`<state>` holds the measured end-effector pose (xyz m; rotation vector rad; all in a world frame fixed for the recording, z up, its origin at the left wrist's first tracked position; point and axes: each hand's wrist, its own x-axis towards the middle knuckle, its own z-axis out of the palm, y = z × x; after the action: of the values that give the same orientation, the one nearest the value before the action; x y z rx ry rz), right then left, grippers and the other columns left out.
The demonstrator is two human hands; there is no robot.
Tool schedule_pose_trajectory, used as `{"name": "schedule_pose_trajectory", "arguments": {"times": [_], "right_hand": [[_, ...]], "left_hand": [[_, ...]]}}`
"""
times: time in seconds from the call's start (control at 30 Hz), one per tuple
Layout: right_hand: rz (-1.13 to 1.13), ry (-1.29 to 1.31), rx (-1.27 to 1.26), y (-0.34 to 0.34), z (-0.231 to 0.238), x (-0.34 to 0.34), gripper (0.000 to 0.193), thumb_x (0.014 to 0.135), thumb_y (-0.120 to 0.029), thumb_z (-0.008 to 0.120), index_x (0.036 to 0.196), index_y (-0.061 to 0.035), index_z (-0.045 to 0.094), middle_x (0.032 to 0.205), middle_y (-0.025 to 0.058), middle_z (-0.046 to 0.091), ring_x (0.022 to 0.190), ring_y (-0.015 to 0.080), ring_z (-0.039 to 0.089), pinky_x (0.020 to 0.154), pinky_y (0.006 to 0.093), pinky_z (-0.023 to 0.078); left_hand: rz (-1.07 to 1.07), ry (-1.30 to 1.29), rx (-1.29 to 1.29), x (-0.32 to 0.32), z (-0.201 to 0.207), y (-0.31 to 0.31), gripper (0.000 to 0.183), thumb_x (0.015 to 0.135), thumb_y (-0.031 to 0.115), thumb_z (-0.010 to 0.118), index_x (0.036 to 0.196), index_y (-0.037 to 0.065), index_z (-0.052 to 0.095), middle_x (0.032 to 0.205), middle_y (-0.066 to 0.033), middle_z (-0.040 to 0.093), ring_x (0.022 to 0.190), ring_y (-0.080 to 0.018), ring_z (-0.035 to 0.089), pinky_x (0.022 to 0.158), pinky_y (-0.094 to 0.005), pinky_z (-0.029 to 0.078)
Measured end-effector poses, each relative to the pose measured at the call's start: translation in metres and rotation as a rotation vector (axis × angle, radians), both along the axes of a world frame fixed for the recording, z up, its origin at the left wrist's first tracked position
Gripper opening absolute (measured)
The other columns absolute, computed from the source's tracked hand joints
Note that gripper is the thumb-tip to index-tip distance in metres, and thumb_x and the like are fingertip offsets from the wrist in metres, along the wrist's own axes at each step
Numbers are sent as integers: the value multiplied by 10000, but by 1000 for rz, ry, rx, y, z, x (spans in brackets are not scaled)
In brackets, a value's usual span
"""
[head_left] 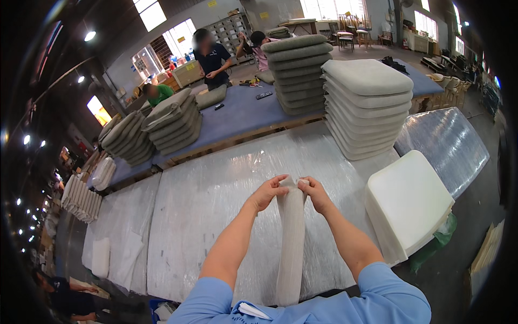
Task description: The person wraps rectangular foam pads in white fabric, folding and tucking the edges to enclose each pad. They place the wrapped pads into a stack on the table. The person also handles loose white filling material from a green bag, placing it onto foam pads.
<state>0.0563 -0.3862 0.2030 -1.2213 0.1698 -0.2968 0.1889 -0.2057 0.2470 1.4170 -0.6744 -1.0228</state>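
Note:
Between my arms stands a light grey fabric cover (291, 243), seen as a long narrow strip running from my chest to my fingers. Loose flaps of cloth show at its far end. My left hand (268, 193) pinches the left side of that end, thumb and fingers closed on the cloth. Opposite it, my right hand (314, 193) grips the right side, its fingertips bent over the edge. Whether a pad fills the cover I cannot tell. Beneath is a worktable (216, 216) wrapped in shiny clear plastic film.
White foam pads (410, 194) are piled at the right, beside a stack of light grey cushions (367, 108). Darker grey-green cushions (299, 75) stand on a blue-topped table (237, 113) beyond. A person in a dark shirt (211, 59) stands behind it.

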Motion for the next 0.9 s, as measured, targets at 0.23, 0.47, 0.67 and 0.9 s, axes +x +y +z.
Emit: {"name": "schedule_pose_trajectory", "arguments": {"times": [0.23,0.47,0.67,0.9], "right_hand": [[-61,24,-34,-4,14,-11,214,933,-260,773,931,-84,651,846,-47,625,800,73,544,734,275,441],[-371,-58,-242,12,7,-8,204,955,-202,733,851,-49,647,736,-26,604,696,67,502,632,277,435],[-588,28,-363,42,15,4,250,946,-187,727,799,-21,613,650,5,538,644,76,456,586,290,407],[-579,13,-279,43,6,21,282,969,-170,708,742,-47,593,673,-51,516,645,53,434,564,278,379]], "left_hand": [[-98,-49,162,6,9,-9,368,872,264,823,1175,82,722,1119,-4,705,1119,-167,588,1051,-355,398],[20,-86,-48,-25,-6,-23,200,1042,275,628,1097,97,699,1015,38,671,941,-73,577,878,-258,459],[337,-165,-95,-41,-23,-28,235,1073,254,547,1014,62,670,934,15,647,860,-79,553,764,-266,466],[336,-244,40,-26,-21,-37,327,1070,298,543,906,39,658,791,-8,620,734,-99,537,684,-295,465]]}}
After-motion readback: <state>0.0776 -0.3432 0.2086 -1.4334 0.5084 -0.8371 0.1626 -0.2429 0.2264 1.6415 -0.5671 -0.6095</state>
